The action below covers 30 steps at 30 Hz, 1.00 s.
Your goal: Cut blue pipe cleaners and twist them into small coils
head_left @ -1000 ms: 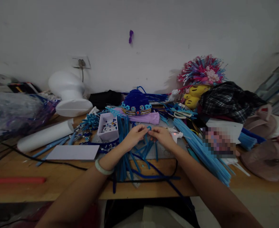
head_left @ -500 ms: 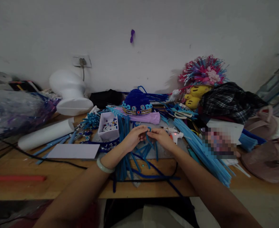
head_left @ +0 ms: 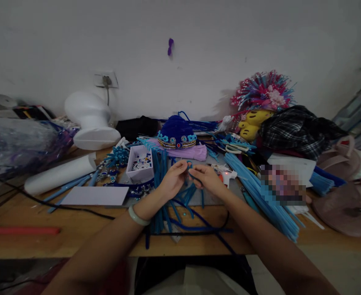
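- L hand (head_left: 174, 179) & R hand (head_left: 209, 179), ctr of frame: fingertips close tog., both pinching a small blue strip (head_left: 189, 164); exact grip partly hidden by fingers.
- Blue strip is held up btwn the hands, above loose blue pcs on the table (head_left: 91, 248).
- Pale bangle (head_left: 138, 216) on L wrist.
- Under/beside L hand: bunch of blue stems (head_left: 158, 223), running twd front edge.
- L of that: white box (head_left: 139, 175) w/ beads; white card (head_left: 94, 196) nr lower L.
- Just beyond hands, ctr: lilac bundle (head_left: 195, 153), w/ dark-blue jewelled cap (head_left: 176, 125) behind.
- Nr R hand: white tool (head_left: 228, 177) w/ red light, then long light-blue bundle (head_left: 260, 194) slanting to lower R.
- Black cord (head_left: 189, 234) across table front, below hands.
- L side of frame: white roll (head_left: 60, 174), white head form (head_left: 91, 116), clear plastic wrap (head_left: 20, 139); red rod (head_left: 22, 230) lower L.
- R side: pink/blue headpiece (head_left: 264, 90), yellow plush (head_left: 255, 121), plaid cloth (head_left: 297, 129), pinkish bag (head_left: 346, 211).
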Tool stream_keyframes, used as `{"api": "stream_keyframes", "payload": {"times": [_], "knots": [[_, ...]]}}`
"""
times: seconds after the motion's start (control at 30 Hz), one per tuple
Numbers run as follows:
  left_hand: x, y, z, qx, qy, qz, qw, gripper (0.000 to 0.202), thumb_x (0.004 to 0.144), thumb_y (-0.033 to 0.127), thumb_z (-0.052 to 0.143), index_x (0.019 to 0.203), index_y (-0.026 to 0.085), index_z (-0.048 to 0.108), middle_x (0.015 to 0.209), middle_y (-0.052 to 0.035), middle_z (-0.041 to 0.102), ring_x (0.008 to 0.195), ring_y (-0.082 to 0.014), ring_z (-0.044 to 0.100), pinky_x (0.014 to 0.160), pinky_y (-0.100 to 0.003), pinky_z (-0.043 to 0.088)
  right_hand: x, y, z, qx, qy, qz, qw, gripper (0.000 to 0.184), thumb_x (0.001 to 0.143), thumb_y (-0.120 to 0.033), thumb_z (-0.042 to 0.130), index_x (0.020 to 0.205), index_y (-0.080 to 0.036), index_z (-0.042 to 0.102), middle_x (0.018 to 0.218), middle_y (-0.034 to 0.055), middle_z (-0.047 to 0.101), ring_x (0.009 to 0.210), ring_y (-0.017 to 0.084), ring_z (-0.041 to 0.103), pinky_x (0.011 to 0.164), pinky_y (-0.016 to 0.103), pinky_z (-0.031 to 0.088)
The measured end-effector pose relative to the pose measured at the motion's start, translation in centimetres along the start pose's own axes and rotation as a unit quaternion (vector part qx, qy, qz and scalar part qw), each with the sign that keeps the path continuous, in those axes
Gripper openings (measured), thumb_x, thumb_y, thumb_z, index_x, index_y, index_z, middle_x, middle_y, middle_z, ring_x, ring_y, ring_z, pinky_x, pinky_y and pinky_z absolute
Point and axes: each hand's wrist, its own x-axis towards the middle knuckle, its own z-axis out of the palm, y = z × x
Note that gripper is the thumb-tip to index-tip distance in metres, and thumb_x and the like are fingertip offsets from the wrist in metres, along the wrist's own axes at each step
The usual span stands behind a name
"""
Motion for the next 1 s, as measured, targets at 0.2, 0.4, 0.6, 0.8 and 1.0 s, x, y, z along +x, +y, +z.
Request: {"api": "stream_keyframes", "payload": {"times": [0.2, 0.4, 0.6, 0.8, 1.0], "knots": [[0.12, 0.44, 0.04, 0.011, -0.032, 0.013, 0.999, 0.013, 0.060, 0.016, 0.066, 0.072, 0.016, 0.061, 0.081, -0.0010, 0.060, 0.066, -0.0086, 0.053, 0.057, -0.020, 0.042, 0.07, -0.10, 0.04, 0.094, 0.062, 0.015, 0.994, 0.028, 0.060, -0.038, 0.063, 0.059, -0.015, 0.048, 0.050, -0.0069, 0.047, 0.033, 0.000, 0.021, 0.035, 0.019, 0.012], [0.13, 0.41, 0.08, -0.013, 0.011, 0.026, 1.000, 0.017, 0.055, 0.013, 0.068, 0.069, 0.017, 0.061, 0.078, 0.0011, 0.061, 0.077, -0.0101, 0.055, 0.071, -0.022, 0.041, 0.03, -0.37, 0.09, 0.086, 0.080, 0.009, 0.993, 0.027, 0.056, -0.039, 0.065, 0.062, -0.016, 0.053, 0.045, -0.0089, 0.038, 0.035, 0.001, 0.022, 0.036, 0.019, 0.013], [0.00, 0.04, 0.19, -0.064, 0.020, 0.025, 0.997, 0.017, 0.057, 0.010, 0.066, 0.070, 0.017, 0.060, 0.077, 0.0031, 0.060, 0.073, -0.0070, 0.055, 0.071, -0.020, 0.042, 0.03, -0.32, -0.02, -0.048, 0.108, -0.076, 0.990, 0.018, 0.062, -0.033, 0.061, 0.071, -0.017, 0.060, 0.059, -0.0036, 0.055, 0.053, 0.008, 0.046, 0.050, 0.020, 0.036], [-0.21, -0.10, 0.42, -0.075, 0.024, 0.016, 0.997, 0.016, 0.058, 0.011, 0.065, 0.071, 0.018, 0.058, 0.080, 0.0019, 0.060, 0.070, -0.0076, 0.055, 0.068, -0.020, 0.043, -0.29, -0.36, 0.12, -0.152, 0.146, -0.120, 0.970, 0.016, 0.066, -0.029, 0.057, 0.076, -0.018, 0.063, 0.074, 0.0010, 0.064, 0.070, 0.014, 0.055, 0.068, 0.026, 0.042], [0.22, 0.63, 0.06, -0.018, 0.035, 0.003, 0.999, 0.013, 0.062, 0.025, 0.065, 0.068, 0.016, 0.057, 0.068, 0.0027, 0.057, 0.061, -0.0069, 0.052, 0.058, -0.019, 0.041, -0.03, -0.19, -0.16, -0.166, 0.140, -0.113, 0.970, 0.012, 0.066, -0.027, 0.055, 0.070, -0.018, 0.062, 0.070, 0.0000, 0.063, 0.069, 0.014, 0.056, 0.068, 0.026, 0.042]]}}
